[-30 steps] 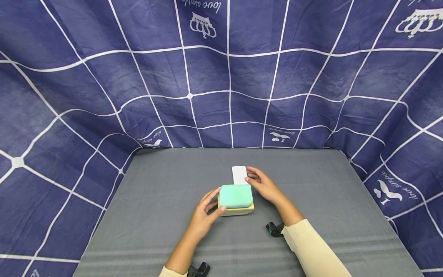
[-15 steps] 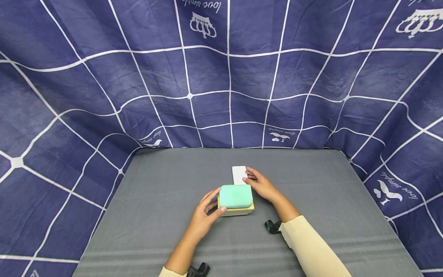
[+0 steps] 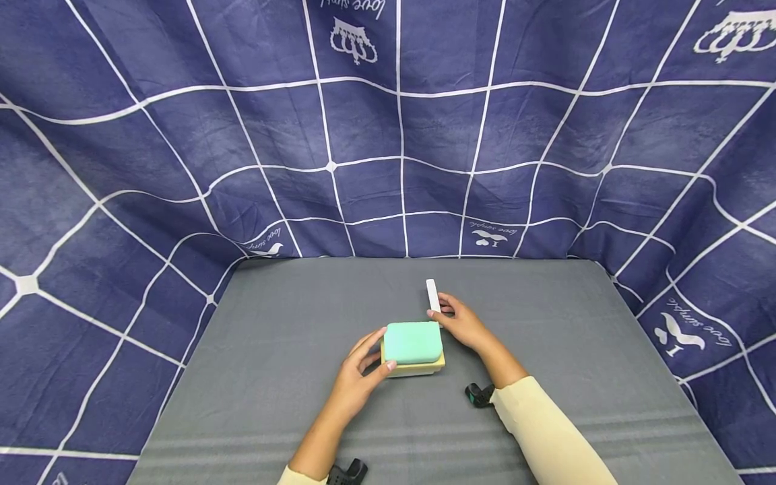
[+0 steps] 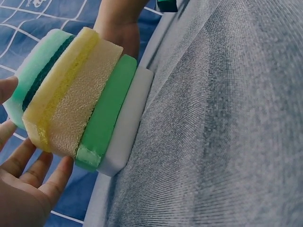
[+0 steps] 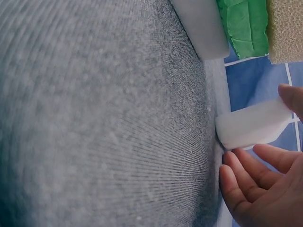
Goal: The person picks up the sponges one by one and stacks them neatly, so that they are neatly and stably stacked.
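My left hand rests straight fingers and thumb against the left end of a sponge stack. On top lies a teal sponge with a dark green scouring layer. Beneath it, in the left wrist view, come a yellow and beige sponge, a bright green sponge and a white sponge at the bottom. Beyond the stack, to the right, my right hand pinches a separate white sponge between thumb and fingers. It stands on its narrow edge, touching or almost touching the cloth in the right wrist view.
Grey cloth covers the table. A blue curtain with white grid lines hangs behind the table and along both sides. Black wrist straps and cream sleeves are on the forearms.
The white sponge at my right hand lay flat behind the stack; now it is tipped up on its edge in my fingers, a little further right. My left hand and the stack stay put.
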Tool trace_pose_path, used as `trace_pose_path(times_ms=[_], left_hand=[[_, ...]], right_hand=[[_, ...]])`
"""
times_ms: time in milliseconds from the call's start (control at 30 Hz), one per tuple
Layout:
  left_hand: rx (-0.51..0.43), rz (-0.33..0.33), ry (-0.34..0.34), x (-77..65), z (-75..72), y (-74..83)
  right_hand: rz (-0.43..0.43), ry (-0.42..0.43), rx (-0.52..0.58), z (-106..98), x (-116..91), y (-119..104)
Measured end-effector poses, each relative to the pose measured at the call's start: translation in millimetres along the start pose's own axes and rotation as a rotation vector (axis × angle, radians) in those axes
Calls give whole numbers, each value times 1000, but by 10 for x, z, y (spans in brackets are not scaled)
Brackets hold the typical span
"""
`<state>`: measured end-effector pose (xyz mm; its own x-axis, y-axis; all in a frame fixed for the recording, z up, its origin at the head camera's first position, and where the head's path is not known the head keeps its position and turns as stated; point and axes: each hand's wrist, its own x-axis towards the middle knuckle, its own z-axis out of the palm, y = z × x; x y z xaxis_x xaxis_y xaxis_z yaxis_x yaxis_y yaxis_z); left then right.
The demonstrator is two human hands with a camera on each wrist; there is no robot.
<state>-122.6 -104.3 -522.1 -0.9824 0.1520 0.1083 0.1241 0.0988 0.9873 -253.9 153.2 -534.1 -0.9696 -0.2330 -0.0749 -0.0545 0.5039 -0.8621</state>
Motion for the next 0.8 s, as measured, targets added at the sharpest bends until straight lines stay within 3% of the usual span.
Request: trace_pose_path(times_ms=[333, 800], left_hand=[[-23, -33, 7, 0, 1, 18], [-11, 6, -1, 6, -6, -3]], right_hand=[[6, 44, 68, -28, -37, -1], [45, 255, 112, -74, -108, -10]])
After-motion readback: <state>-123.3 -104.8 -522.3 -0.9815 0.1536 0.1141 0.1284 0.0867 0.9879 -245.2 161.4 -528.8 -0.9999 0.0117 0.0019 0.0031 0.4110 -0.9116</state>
